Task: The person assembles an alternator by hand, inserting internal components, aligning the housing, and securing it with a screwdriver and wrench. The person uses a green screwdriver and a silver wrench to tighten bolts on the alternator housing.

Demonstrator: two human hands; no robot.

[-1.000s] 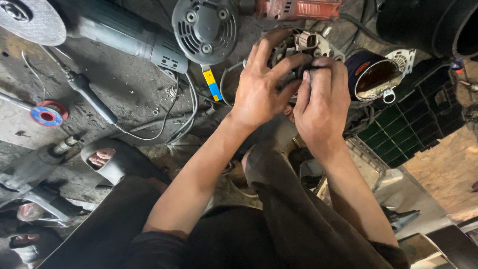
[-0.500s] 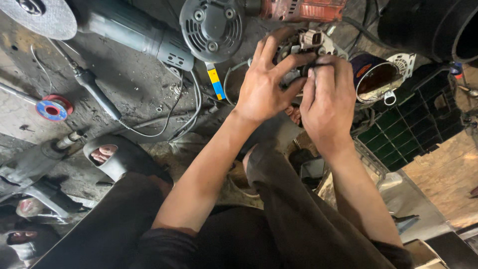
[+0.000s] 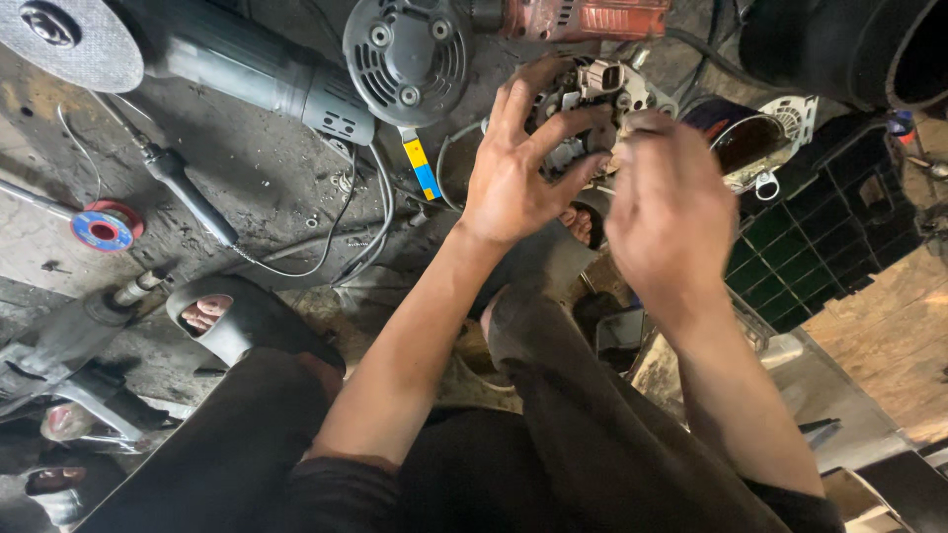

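Note:
My left hand (image 3: 518, 168) has its fingers spread over a grey metal alternator part (image 3: 597, 94) and holds it above the dirty floor. My right hand (image 3: 671, 202) hovers just right of and below that part, blurred, fingers bunched together; whether it holds anything cannot be made out. My knee in dark trousers (image 3: 553, 395) rises beneath both hands, and my foot in a black sandal (image 3: 222, 318) rests at the left.
An angle grinder (image 3: 237, 64) with its disc (image 3: 69, 44) lies at the top left. Beside it are a round grey vented cover (image 3: 410, 54) and a red power tool (image 3: 592, 18). A red-blue wire spool (image 3: 102, 227), an open tin can (image 3: 741, 143) and a green crate (image 3: 825, 232) surround the spot.
The right hand has pulled back from the alternator part toward me and is in fast motion. The left hand still holds the part in the same place.

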